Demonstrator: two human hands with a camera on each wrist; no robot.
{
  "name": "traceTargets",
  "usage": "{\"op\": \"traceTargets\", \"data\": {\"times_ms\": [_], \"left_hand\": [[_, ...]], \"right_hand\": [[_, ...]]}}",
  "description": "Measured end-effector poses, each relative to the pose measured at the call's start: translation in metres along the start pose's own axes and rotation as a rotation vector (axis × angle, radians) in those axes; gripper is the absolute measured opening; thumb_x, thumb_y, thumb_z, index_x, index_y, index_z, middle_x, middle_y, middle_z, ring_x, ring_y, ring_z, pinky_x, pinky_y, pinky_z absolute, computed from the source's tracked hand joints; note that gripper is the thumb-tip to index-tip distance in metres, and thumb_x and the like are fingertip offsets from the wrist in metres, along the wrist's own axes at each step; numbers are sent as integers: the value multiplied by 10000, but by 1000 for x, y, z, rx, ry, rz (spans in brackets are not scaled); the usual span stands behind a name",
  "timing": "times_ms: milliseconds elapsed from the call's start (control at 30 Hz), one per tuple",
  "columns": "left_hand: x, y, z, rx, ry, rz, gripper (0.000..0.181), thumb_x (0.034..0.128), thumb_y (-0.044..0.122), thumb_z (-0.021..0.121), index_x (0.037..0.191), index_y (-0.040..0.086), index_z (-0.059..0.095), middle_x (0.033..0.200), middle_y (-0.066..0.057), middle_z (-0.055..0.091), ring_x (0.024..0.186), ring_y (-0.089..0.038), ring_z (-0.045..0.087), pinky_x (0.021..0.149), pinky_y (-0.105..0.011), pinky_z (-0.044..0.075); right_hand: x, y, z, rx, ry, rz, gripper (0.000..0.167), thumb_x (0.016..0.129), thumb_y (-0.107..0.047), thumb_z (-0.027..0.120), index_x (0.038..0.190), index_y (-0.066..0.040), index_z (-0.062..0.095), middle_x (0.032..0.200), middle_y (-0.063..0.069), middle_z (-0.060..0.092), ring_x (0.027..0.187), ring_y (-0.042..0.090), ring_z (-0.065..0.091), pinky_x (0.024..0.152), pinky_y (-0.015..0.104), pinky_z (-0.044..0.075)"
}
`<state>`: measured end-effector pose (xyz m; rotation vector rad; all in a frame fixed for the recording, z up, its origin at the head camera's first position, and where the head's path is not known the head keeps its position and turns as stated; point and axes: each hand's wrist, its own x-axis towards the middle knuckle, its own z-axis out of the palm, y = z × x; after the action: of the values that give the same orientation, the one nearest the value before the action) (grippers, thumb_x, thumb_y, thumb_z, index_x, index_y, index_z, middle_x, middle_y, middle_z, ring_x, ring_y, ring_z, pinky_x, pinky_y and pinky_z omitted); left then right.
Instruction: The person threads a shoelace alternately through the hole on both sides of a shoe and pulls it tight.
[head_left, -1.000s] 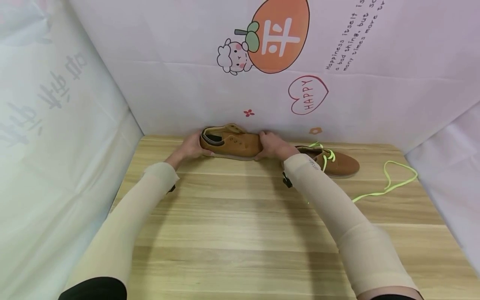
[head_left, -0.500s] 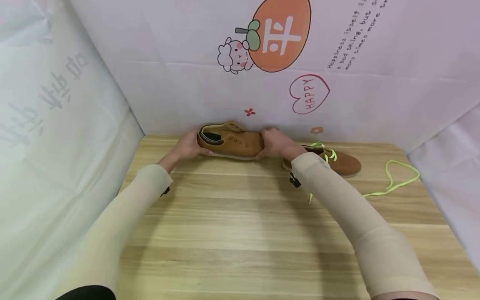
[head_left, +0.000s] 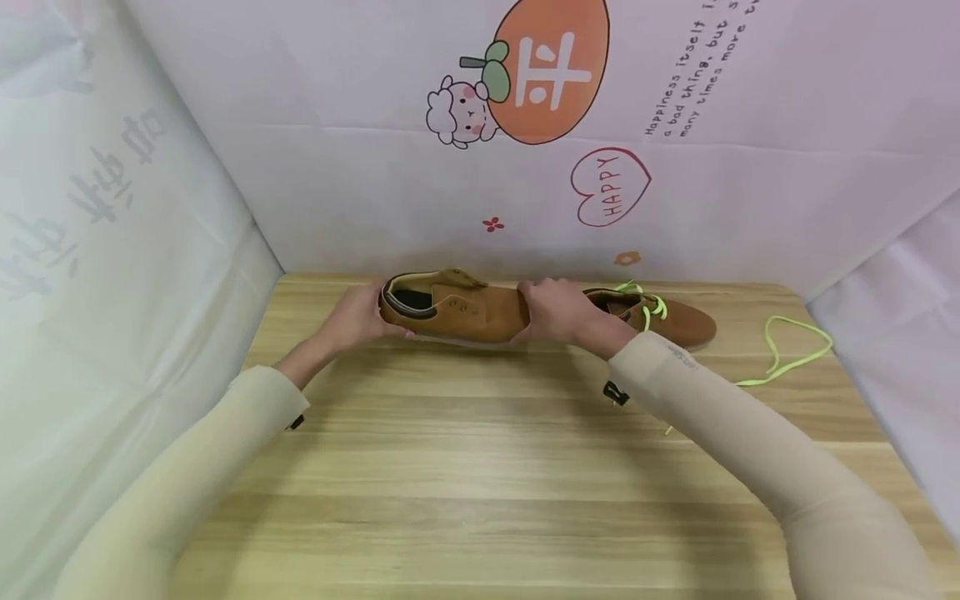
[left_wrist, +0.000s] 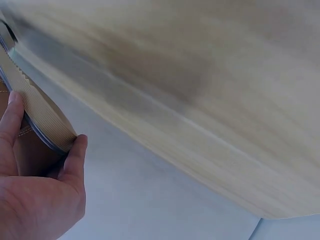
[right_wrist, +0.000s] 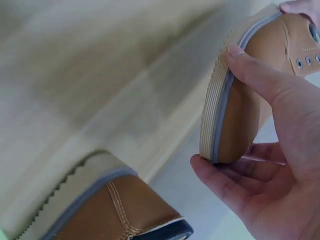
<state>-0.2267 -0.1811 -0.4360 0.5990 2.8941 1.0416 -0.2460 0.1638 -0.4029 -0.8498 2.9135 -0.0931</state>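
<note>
A brown leather shoe with bare eyelets is held level between both hands near the back wall, its toe to the right. My left hand grips the heel end; in the left wrist view, its thumb and fingers clasp the ribbed sole and upper. Around the toe curls my right hand, thumb on the sole edge in the right wrist view, where the shoe's toe and sole show clearly. Just right of it, partly behind my right wrist, a second brown shoe with yellow-green laces stands on the table.
A long yellow-green lace trails over the right side of the wooden table. White printed cloth walls rise at the back and both sides.
Both hands have brought the shoe slightly left and nearer to me, away from the back wall, and it looks larger. The laced shoe has stayed where it was.
</note>
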Motion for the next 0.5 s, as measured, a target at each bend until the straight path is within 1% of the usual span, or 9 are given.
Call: {"op": "traceTargets", "data": {"times_ms": [67, 133, 333, 400, 500], "left_hand": [[-10, 4, 1, 5, -9, -13, 882, 698, 243, 1021, 1417, -20, 583, 1261, -203, 713, 1169, -372, 676, 1035, -519, 525], [-20, 8, 2, 8, -14, -25, 889, 687, 258, 1025, 1402, -29, 581, 1233, -201, 717, 1135, -367, 685, 1013, -512, 540], [-48, 21, 9, 50, -1, -43, 880, 674, 302, 1028, 1354, -34, 581, 1130, -207, 746, 1016, -359, 730, 883, -502, 592], [-56, 25, 14, 47, -6, -52, 868, 679, 304, 1026, 1347, -30, 584, 1130, -208, 750, 1016, -356, 736, 875, -499, 598], [-65, 30, 22, 44, -16, -66, 895, 682, 314, 1027, 1380, -17, 577, 1153, -205, 751, 1031, -350, 740, 882, -483, 606]], "right_hand": [[-9, -6, 1, -18, -1, -6, 855, 727, -588, 932, 1262, 10, 636, 997, 129, 728, 877, 309, 712, 798, 495, 587], [-18, -11, 2, -24, 3, -10, 847, 720, -591, 935, 1245, 6, 644, 976, 121, 729, 862, 302, 712, 780, 488, 587], [-46, -24, 8, -19, 28, -32, 887, 702, -587, 951, 1261, 28, 641, 1003, 154, 742, 830, 311, 735, 760, 485, 604], [-55, -25, 10, -21, 38, -39, 900, 692, -590, 955, 1260, 33, 641, 987, 154, 746, 791, 297, 730, 743, 476, 609], [-68, -27, 15, -21, 52, -40, 895, 679, -590, 963, 1242, 28, 644, 944, 142, 741, 753, 289, 716, 720, 471, 608]]}}
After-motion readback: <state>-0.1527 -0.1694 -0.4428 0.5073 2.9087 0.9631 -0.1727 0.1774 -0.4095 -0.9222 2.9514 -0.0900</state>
